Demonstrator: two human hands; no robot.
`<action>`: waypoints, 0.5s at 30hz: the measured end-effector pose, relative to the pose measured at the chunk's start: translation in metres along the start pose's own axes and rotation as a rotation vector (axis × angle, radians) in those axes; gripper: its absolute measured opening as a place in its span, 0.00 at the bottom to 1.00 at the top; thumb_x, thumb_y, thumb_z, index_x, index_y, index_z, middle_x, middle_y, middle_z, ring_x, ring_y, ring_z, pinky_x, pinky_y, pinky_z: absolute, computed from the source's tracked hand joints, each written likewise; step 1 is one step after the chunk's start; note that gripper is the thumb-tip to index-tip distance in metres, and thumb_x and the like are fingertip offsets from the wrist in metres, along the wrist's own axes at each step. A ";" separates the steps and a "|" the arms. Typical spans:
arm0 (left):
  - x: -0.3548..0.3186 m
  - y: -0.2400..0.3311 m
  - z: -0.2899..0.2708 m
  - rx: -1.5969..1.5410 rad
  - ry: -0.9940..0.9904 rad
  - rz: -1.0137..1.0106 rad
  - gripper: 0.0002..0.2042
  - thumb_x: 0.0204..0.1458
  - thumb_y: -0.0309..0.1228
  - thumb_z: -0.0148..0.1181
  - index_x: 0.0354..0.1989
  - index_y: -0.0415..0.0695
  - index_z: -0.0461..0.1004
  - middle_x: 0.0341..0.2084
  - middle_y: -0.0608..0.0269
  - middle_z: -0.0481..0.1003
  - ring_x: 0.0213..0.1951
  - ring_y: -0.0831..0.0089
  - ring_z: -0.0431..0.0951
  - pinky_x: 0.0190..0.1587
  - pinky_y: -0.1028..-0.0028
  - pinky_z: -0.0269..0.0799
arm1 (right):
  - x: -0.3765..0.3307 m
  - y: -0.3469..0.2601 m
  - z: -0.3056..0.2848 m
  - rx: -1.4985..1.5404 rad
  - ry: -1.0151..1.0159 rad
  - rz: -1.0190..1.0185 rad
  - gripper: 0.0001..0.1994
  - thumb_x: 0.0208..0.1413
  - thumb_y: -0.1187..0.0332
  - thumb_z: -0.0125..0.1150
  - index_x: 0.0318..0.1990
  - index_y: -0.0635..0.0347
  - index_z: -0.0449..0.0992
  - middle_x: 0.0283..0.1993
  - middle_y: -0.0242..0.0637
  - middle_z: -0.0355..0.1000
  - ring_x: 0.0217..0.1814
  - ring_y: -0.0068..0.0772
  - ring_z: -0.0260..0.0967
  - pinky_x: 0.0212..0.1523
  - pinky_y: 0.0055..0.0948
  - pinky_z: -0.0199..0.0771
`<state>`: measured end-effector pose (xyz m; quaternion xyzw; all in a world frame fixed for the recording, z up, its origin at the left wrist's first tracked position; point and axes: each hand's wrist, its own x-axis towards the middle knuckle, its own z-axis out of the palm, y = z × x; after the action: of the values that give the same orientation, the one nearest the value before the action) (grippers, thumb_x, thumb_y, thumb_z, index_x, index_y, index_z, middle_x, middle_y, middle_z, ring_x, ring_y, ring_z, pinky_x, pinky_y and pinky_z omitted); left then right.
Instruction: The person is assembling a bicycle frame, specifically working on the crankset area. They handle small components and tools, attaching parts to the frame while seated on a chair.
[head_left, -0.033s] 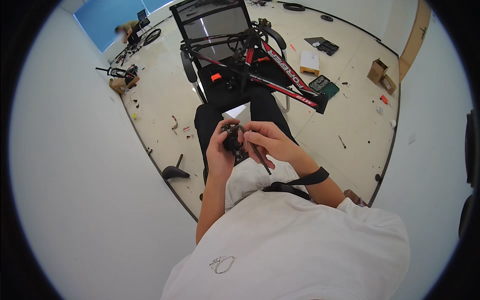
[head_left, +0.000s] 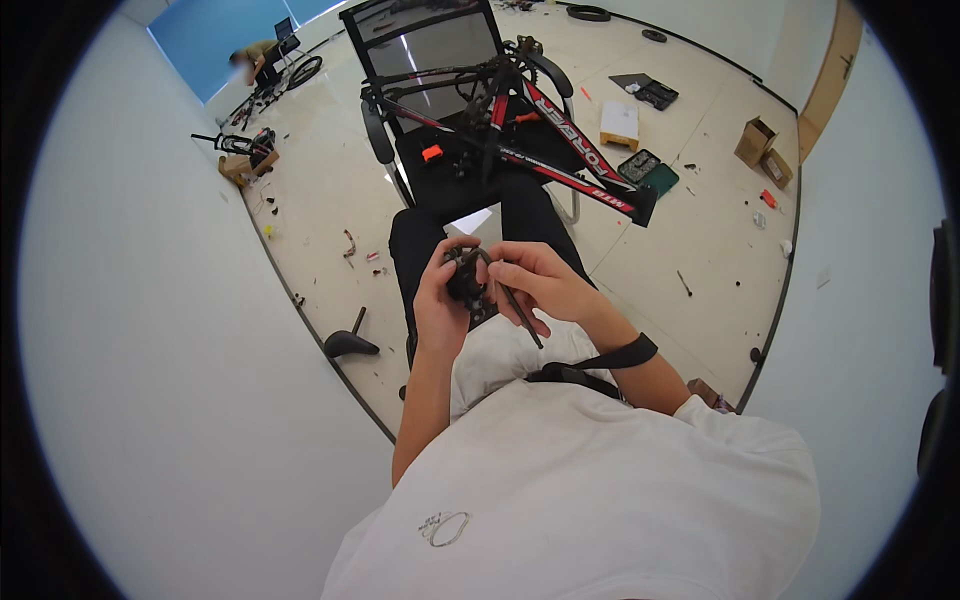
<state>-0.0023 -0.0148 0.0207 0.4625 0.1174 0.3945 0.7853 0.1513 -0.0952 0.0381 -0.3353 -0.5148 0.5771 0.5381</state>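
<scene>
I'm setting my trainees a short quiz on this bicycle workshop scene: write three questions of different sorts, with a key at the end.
1. True or false: the red-and-black bicycle frame rests on the black mesh-backed chair.

2. While the left hand grips the compact, dark mechanical part, what does the right hand hold?
A) a white rectangular box
B) a slim, dark, metal-looking rod
C) a round black tire

3. Fill in: the black bicycle saddle with its post lies on the pale, glossy floor, in the ____ half of the view.

Key: 1. True. 2. B. 3. left.
</scene>
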 end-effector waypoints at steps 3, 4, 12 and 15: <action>0.000 -0.002 0.000 0.006 0.029 0.000 0.19 0.55 0.36 0.41 0.50 0.36 0.65 0.26 0.63 0.69 0.30 0.73 0.69 0.36 0.76 0.67 | 0.000 -0.001 0.001 -0.014 0.007 0.010 0.11 0.67 0.67 0.40 0.40 0.65 0.67 0.17 0.37 0.68 0.06 0.19 0.59 0.06 0.16 0.57; 0.000 -0.003 0.001 0.013 0.044 0.005 0.19 0.55 0.36 0.42 0.50 0.36 0.65 0.26 0.63 0.69 0.31 0.74 0.69 0.36 0.76 0.67 | 0.000 -0.002 0.000 -0.010 0.004 0.010 0.11 0.67 0.67 0.40 0.40 0.65 0.67 0.17 0.37 0.68 0.07 0.20 0.59 0.06 0.16 0.57; 0.002 -0.004 -0.003 0.112 0.070 0.025 0.17 0.57 0.35 0.44 0.50 0.37 0.67 0.29 0.64 0.71 0.35 0.76 0.71 0.39 0.77 0.68 | 0.007 0.016 -0.009 0.144 -0.019 0.006 0.11 0.67 0.66 0.40 0.41 0.64 0.66 0.18 0.39 0.69 0.06 0.24 0.60 0.06 0.20 0.58; 0.005 -0.007 -0.009 0.252 0.083 0.055 0.15 0.58 0.34 0.45 0.49 0.38 0.67 0.29 0.65 0.70 0.34 0.78 0.70 0.39 0.79 0.68 | 0.008 0.029 -0.010 0.252 -0.009 0.013 0.11 0.68 0.65 0.40 0.41 0.64 0.66 0.18 0.39 0.69 0.06 0.24 0.60 0.06 0.19 0.58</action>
<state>-0.0008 -0.0075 0.0107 0.5437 0.1860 0.4168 0.7043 0.1512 -0.0817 0.0097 -0.2658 -0.4383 0.6421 0.5700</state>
